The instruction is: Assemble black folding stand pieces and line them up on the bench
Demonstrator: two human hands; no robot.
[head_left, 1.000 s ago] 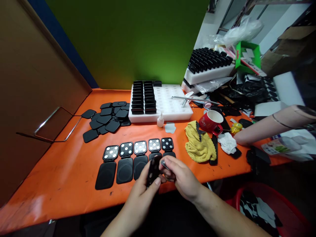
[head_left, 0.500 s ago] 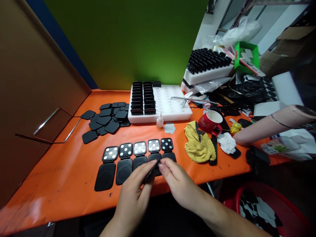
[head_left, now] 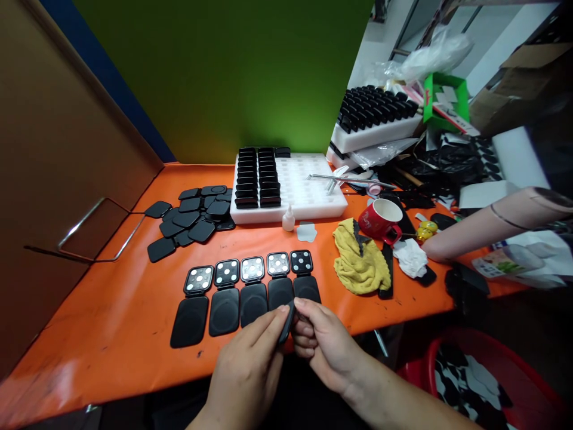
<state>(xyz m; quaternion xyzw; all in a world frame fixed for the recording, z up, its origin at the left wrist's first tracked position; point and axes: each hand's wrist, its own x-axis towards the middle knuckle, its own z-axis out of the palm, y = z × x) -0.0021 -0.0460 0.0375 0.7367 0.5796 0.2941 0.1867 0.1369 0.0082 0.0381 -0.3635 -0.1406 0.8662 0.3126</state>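
Note:
My left hand (head_left: 250, 352) is closed around a thin black rounded-square pad (head_left: 287, 323), held tilted nearly edge-on above the table's front edge. Curled in, with its thumb at the pad's upper corner, my right hand (head_left: 324, 340) pinches that edge; whether a small piece is also between its fingertips is hidden. Just beyond the hands lies a row of several unfolded black hinged panels (head_left: 225, 312). Their smaller far halves (head_left: 227, 273) carry round silvery discs, and their larger near halves are plain black. The rightmost panels are partly covered by my fingers.
Loose black pads (head_left: 188, 220) are heaped at left beside a bent metal wire stand (head_left: 89, 224). A white foam tray (head_left: 304, 191) holds black pieces, with tweezers (head_left: 351, 180) on it. A dropper bottle (head_left: 289, 220), yellow cloth (head_left: 360, 260), red mug (head_left: 380, 222) and pink tumbler (head_left: 492, 224) stand rightward.
Both hands have drawn slightly toward me with the black pad, which now stands more upright. My right fingers have curled in more, and the near halves of the panels show more fully.

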